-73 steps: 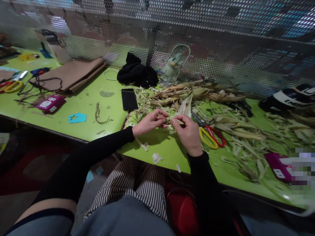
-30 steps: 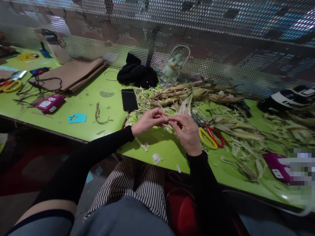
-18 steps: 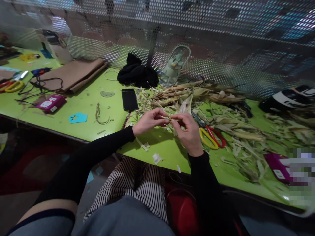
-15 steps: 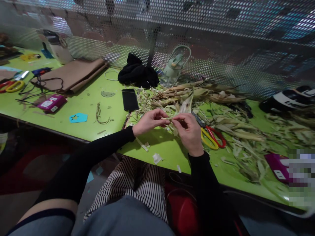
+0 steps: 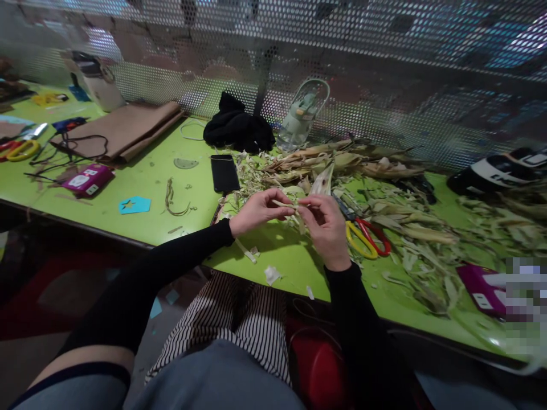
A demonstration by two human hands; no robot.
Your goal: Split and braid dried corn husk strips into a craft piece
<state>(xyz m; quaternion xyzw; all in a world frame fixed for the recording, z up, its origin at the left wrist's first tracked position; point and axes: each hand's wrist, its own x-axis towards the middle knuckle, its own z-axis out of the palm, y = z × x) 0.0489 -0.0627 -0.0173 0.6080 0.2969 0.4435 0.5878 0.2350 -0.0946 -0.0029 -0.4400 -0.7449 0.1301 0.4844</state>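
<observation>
Just above the front part of the green table, my left hand (image 5: 261, 210) and my right hand (image 5: 328, 229) meet fingertip to fingertip. Both pinch a thin, pale strip of corn husk (image 5: 281, 204), its middle partly covered by my fingers. Scissors (image 5: 368, 236) with one yellow and one red handle lie beside my right hand, their blades partly hidden by it. Behind my hands spreads a heap of dried corn husks (image 5: 342, 159), with shredded strips around it. A black phone (image 5: 225, 173) lies behind and to the left of my left hand.
A purple power block (image 5: 89, 180), a blue paper tag (image 5: 134, 205) and folded brown paper (image 5: 123, 131) lie left. A black cloth (image 5: 237, 126) and a clear green-lidded bottle (image 5: 299, 119) stand against the perforated metal screen (image 5: 179, 62). A second purple block (image 5: 481, 289) is right.
Both hands stay at almost the same spot. The fingers have shifted slightly, and the pale strip now shows more clearly across my left fingers.
</observation>
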